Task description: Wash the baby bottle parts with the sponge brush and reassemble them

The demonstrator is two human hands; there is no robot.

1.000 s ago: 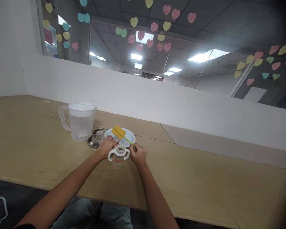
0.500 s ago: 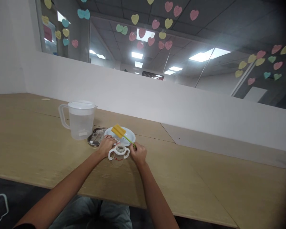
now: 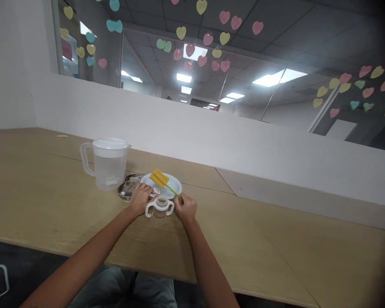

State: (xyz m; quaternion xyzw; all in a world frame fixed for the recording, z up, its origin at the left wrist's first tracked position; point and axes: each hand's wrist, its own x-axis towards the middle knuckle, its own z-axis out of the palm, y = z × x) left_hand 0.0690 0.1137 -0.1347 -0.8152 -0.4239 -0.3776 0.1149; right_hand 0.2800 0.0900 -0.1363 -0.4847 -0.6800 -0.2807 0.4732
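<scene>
My right hand [image 3: 186, 208] is closed round the thin green handle of a sponge brush [image 3: 159, 178]. Its yellow sponge head points up and left, over a pale blue plate [image 3: 177, 184]. My left hand [image 3: 141, 197] has its fingers curled at a small white round piece [image 3: 155, 191] by the plate's near edge; the fingers partly hide it. Between my hands stands a clear baby bottle [image 3: 159, 209] with a white two-handled collar, red lettering and an open mouth. Neither hand grips the bottle.
A lidded clear pitcher [image 3: 110, 164] stands to the left, beside a round metal tray [image 3: 123, 194] holding clear and white small parts. Behind the wooden table [image 3: 259, 248] rises a low white wall [image 3: 179, 124] below windows with heart-shaped notes. A small flat piece [image 3: 62, 136] lies far left.
The view has tilted slightly, so everything sits a little lower. My left hand has turned a bit and shows more of the white piece. The brush stays in my right hand.
</scene>
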